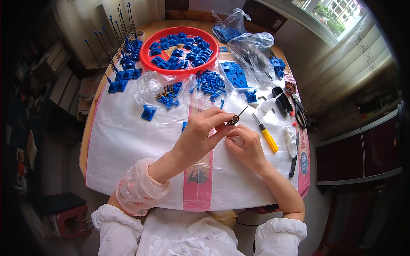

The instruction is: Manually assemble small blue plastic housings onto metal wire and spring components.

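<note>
My left hand point(197, 131) is closed in a pinch above the middle of the table, holding a dark coiled spring point(233, 120). A thin dark rod point(243, 111) sticks up and to the right from the coil. Just below it, my right hand point(247, 147) has its thumb and fingers curled together; whatever lies between them is hidden. A blue plastic piece point(184, 126) shows partly behind my left wrist. To the right of my right hand lies a screwdriver point(269, 140) with a yellow handle. Farther left, a blue block point(148, 112) sits by itself on the white sheet.
A red round tray point(146, 64) holds many blue blocks. Nearby are a pile of blue pegs point(209, 84), a clear box point(256, 85) of flat blue parts and plastic bags point(252, 47). Assembled pieces with upright springs point(124, 74) stand far left; black scissors point(301, 113) lie right.
</note>
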`<state>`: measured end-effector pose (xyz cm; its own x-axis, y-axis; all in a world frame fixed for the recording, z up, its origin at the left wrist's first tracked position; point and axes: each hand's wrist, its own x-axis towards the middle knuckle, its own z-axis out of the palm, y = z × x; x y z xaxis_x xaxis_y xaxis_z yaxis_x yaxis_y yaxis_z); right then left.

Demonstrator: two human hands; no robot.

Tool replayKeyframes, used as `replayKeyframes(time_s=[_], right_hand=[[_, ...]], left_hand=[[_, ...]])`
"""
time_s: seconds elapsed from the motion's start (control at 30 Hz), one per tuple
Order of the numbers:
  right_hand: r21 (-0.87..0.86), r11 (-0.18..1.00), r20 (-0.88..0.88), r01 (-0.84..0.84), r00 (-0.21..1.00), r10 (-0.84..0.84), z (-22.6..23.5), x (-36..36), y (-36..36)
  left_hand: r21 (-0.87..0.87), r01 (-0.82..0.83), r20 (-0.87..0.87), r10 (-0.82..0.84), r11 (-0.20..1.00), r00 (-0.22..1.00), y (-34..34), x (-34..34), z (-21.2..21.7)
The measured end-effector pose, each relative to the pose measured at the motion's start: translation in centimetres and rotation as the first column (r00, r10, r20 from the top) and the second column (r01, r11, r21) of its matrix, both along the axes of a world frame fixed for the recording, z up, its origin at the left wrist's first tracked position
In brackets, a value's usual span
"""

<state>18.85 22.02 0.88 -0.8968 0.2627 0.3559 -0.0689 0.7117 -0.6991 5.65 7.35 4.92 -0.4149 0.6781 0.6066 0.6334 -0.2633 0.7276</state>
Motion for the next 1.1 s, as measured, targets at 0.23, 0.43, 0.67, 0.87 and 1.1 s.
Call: replayKeyframes(time_s=[0.23, 0.43, 0.67, 0.87, 1.1], right_hand=[[-0.177, 0.984, 0.019, -0.001, 1.000, 0.005, -0.51, -0.47, -0.48], [-0.260, 0.966, 0.045, -0.005, 0.999, 0.017, -0.68, -0.48, -0.58], [-0.255, 0.967, 0.036, -0.018, 0.999, 0.028, -0.85, -0.68, -0.65], [-0.282, 0.959, 0.017, -0.030, 0.999, 0.036, -0.84, -0.60, -0.44], [-0.256, 0.967, 0.049, -0.021, 0.998, 0.035, -0.28, -0.62, -0.64]], left_hand=[[0.019, 0.003, 0.032, -0.004, 1.000, 0.999, 0.00, -0.08, -0.18], [0.020, 0.002, 0.018, -0.002, 1.000, 1.000, -0.06, -0.28, -0.22], [0.028, 0.005, 0.016, -0.005, 1.000, 1.000, -0.07, -0.26, -0.18], [0.026, 0.005, 0.028, -0.006, 1.000, 1.000, -0.06, -0.19, -0.05], [0.029, 0.002, 0.024, -0.003, 1.000, 1.000, -0.03, -0.28, -0.21]])
